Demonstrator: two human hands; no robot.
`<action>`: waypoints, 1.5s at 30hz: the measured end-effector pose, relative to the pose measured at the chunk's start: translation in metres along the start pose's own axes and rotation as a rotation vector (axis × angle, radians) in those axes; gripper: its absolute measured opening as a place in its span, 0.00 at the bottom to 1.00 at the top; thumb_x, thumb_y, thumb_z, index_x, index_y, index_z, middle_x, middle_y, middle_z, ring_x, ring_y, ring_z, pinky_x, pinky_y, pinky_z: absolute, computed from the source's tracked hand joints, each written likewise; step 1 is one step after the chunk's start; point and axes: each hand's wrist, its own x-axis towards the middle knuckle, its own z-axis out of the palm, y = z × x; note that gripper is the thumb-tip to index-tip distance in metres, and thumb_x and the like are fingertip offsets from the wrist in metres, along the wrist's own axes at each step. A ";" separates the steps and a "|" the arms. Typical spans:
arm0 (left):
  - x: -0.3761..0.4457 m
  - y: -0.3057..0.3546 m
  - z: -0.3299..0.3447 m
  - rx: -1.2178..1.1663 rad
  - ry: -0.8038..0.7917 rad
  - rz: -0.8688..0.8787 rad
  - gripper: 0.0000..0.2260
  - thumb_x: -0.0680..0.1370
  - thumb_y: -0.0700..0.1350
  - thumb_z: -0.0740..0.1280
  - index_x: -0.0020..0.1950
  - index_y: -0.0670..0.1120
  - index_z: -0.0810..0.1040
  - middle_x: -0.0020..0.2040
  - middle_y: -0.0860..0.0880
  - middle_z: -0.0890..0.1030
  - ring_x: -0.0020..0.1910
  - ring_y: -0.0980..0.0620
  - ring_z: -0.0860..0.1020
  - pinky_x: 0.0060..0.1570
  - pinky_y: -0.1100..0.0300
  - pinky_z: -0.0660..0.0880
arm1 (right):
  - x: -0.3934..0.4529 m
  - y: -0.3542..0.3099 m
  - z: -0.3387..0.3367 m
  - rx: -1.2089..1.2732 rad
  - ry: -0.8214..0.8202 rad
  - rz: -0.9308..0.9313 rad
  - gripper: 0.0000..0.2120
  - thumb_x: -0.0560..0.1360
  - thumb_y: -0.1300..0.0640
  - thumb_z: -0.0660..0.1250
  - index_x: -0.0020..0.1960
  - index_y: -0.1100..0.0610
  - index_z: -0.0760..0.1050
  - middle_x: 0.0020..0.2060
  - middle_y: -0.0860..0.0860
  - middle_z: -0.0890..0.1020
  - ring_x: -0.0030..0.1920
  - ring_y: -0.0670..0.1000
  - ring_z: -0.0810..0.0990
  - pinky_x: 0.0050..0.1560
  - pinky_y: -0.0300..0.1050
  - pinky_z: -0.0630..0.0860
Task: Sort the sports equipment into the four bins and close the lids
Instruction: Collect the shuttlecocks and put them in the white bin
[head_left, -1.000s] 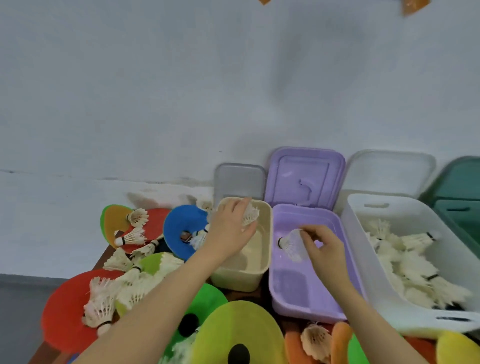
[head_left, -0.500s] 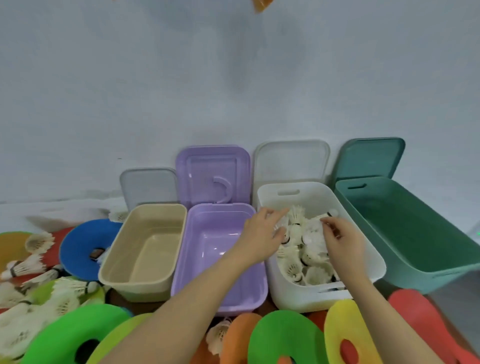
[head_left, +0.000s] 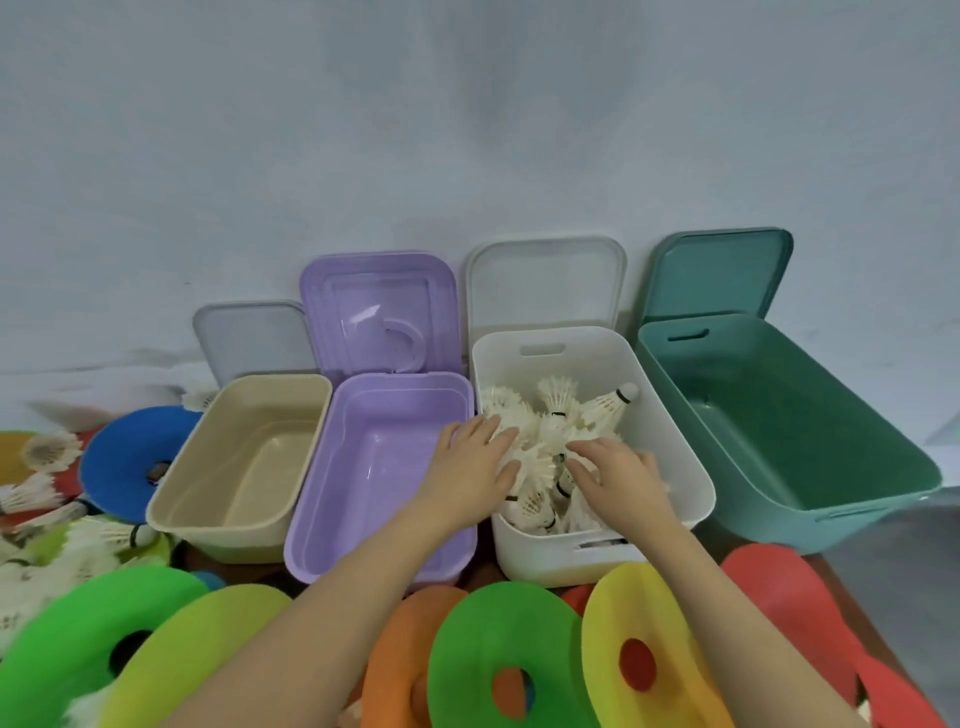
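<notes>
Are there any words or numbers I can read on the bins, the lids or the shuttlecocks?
None can be read.
White bin: a dark label shows through its front handle slot, too blurred to read.
Shuttlecocks: dark bands only, no letters visible.
Beige bin, purple bin, teal bin and lids: plain.

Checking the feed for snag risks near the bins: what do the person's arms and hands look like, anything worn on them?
Both forearms are bare as far as the view reaches: no sleeves show. The left hand and right hand wear no gloves; no rings, watch or wristbands are visible. Upper arms are out of frame.
</notes>
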 end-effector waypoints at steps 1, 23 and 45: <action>-0.003 -0.005 -0.003 -0.003 0.031 -0.015 0.21 0.80 0.52 0.55 0.73 0.51 0.61 0.74 0.50 0.61 0.73 0.51 0.57 0.67 0.56 0.48 | 0.001 -0.003 0.002 0.021 0.021 -0.022 0.16 0.80 0.50 0.56 0.66 0.48 0.72 0.61 0.46 0.77 0.61 0.50 0.73 0.60 0.48 0.60; -0.191 -0.268 -0.080 -0.030 0.120 -0.258 0.19 0.80 0.51 0.57 0.72 0.51 0.64 0.72 0.52 0.64 0.70 0.50 0.61 0.66 0.53 0.53 | -0.003 -0.295 0.107 0.272 0.007 -0.375 0.14 0.76 0.55 0.60 0.57 0.57 0.79 0.47 0.51 0.81 0.48 0.53 0.79 0.47 0.47 0.73; -0.325 -0.453 -0.058 -0.109 -0.196 -0.539 0.19 0.81 0.58 0.49 0.72 0.60 0.60 0.69 0.49 0.68 0.66 0.46 0.66 0.64 0.49 0.56 | -0.001 -0.485 0.254 0.070 -0.341 -0.260 0.14 0.77 0.57 0.59 0.62 0.54 0.72 0.53 0.50 0.74 0.48 0.53 0.76 0.49 0.48 0.73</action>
